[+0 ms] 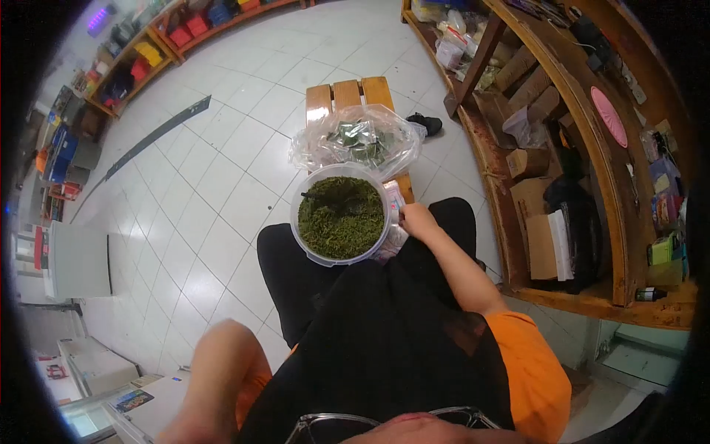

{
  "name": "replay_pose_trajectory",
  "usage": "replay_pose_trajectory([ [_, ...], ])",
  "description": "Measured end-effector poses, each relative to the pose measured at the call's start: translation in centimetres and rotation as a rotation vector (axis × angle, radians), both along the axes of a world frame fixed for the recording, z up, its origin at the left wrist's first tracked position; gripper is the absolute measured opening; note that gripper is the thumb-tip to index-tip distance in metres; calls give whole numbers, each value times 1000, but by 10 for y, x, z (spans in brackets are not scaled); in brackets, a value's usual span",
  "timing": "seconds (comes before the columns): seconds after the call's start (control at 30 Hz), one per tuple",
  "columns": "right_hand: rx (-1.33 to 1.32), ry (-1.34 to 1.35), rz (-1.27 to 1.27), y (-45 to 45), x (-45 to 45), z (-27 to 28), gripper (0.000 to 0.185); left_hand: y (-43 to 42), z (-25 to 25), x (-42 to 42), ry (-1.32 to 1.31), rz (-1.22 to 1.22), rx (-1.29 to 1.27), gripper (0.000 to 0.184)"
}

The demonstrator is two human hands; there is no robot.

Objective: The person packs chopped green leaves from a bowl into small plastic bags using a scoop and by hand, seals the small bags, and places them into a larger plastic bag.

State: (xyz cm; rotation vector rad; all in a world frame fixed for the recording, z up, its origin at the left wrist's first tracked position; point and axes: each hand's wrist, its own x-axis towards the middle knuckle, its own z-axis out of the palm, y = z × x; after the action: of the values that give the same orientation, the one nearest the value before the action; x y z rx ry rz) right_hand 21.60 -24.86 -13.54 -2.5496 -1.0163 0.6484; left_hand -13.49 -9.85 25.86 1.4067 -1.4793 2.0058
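A round clear plastic tub (297, 240) full of green moss stands between my knees, at the near end of a wooden bench. A dark, thin object (316, 198) lies on the moss at the upper left. My right hand (418, 221) is closed beside the tub's right side, next to a printed plastic packet (394, 196); what its fingers hold is hidden. Past the tub, a crumpled clear plastic bag (310, 148) with green pieces inside lies on the bench. My left arm is bent back toward my head, with its hand out of frame.
The slatted wooden bench (347, 94) extends forward from me. A wooden shelf unit (484, 159) with boxes and bags stands close on my right. A black shoe (425, 124) is on the tiled floor (214, 177). A white cabinet (78, 259) stands at left.
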Motion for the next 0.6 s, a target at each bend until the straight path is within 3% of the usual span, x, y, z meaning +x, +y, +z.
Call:
replay_pose_trajectory([
  [0.1,128,-12,-52,-4,-12,-3,13,52,-82,43,159,335,-525,24],
  [0.17,247,-97,-38,-9,-23,-5,12,70,-141,54,480,614,-570,23],
  [0.2,248,-98,-36,-10,-26,-7,12,60,-158,77,533,679,-714,19],
  [0.3,395,-247,-22,-11,-31,-4,13,50,-229,89,1119,593,-996,13],
  [0.33,369,-244,-6,-11,-31,-3,13,52,-247,96,1297,616,-977,15],
  [0.4,251,-174,-19,-9,-31,-6,12,52,-281,107,1487,769,-886,33],
  [0.5,96,-94,-40,-7,-34,-2,12,46,-351,112,1494,963,-871,65],
  [0.53,50,-82,-5,-5,-31,-2,13,47,-375,111,1519,686,-1054,75],
  [0.6,95,-61,-30,-6,-30,-11,15,51,-386,113,1573,597,-1098,85],
])
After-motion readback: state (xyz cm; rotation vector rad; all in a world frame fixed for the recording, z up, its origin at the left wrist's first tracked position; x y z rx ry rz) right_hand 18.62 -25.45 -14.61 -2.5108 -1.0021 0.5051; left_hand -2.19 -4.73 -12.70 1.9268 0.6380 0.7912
